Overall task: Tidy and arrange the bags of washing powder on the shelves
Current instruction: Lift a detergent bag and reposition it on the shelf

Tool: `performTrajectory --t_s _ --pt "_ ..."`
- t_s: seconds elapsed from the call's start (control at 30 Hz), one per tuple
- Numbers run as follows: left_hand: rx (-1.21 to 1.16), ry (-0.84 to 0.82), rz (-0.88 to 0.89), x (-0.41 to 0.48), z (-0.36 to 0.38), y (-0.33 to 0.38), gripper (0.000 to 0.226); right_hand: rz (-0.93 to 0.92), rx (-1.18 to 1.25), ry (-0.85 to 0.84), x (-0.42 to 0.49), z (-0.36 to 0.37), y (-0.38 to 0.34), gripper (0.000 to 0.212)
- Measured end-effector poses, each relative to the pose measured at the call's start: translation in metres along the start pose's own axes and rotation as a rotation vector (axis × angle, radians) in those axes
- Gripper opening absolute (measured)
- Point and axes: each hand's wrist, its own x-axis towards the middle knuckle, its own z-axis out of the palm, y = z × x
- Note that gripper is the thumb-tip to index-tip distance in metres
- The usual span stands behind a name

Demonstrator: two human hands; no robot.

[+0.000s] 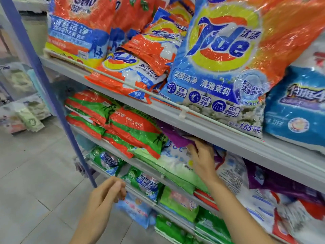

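Our right hand (202, 159) has a narrow grip on the purple bag (174, 136) on the middle shelf (82, 134); the left hand (105, 196) hangs loose, empty. If we pull hard, the red-green bags (133, 131) beside it may slide off.

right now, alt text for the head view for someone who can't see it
A person's right hand grips a purple bag on a shelf of a rack crowded with washing powder bags, while the left hand hovers empty lower down. A large orange Tide bag stands on the shelf above.
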Motion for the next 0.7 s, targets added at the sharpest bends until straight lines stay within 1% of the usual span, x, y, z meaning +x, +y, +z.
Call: performTrajectory --t_s 0.07,0.1,0.13,0.2,0.27,0.3,0.33,0.4,0.47,0.5,0.53,0.57,0.63,0.67,0.7 --pt "0.014 -0.083 0.006 0.015 0.020 0.001 0.016 0.075 0.192 0.024 -0.015 -0.015 -0.011 0.025" --pt "-0.001 -0.118 0.000 0.023 0.032 0.001 0.019 0.067 0.244 0.042 -0.023 -0.023 -0.016 0.020" --pt "-0.017 -0.151 -0.007 0.029 0.045 0.001 0.027 0.052 0.281 0.063 -0.030 -0.031 -0.022 0.021" --pt "-0.029 -0.220 -0.010 0.040 0.072 0.005 0.055 0.046 0.355 0.096 -0.044 -0.049 -0.032 0.026" --pt "-0.058 -0.292 -0.009 0.045 0.099 0.013 0.089 0.041 0.398 0.128 -0.057 -0.070 -0.037 0.032" --pt "-0.080 -0.321 -0.011 0.045 0.112 0.017 0.101 0.043 0.419 0.134 -0.062 -0.081 -0.039 0.033" --pt "-0.094 -0.343 -0.005 0.043 0.123 0.024 0.099 0.062 0.437 0.137 -0.067 -0.092 -0.039 0.034" --pt "-0.091 -0.373 0.016 0.036 0.143 0.040 0.081 0.165 0.503 0.182 -0.077 -0.115 -0.038 0.032" --pt "-0.131 -0.398 0.014 0.023 0.161 0.053 0.091 0.293 0.629 0.234 -0.091 -0.136 -0.031 0.030" --pt "-0.169 -0.418 0.004 0.015 0.170 0.058 0.092 0.354 0.696 0.259 -0.099 -0.147 -0.027 0.031" --pt "-0.209 -0.448 -0.014 0.008 0.181 0.061 0.087 0.405 0.754 0.286 -0.108 -0.158 -0.023 0.032" --pt "-0.242 -0.484 -0.038 0.000 0.193 0.063 0.074 0.444 0.801 0.313 -0.118 -0.170 -0.021 0.032" --pt "-0.284 -0.526 -0.054 -0.017 0.217 0.071 0.037 0.484 0.861 0.373 -0.139 -0.196 -0.016 0.027" --pt "-0.294 -0.533 -0.052 -0.027 0.229 0.075 0.027 0.485 0.887 0.405 -0.150 -0.210 -0.013 0.024" --pt "-0.303 -0.548 -0.050 -0.038 0.240 0.080 0.028 0.472 0.907 0.436 -0.161 -0.225 -0.010 0.022"
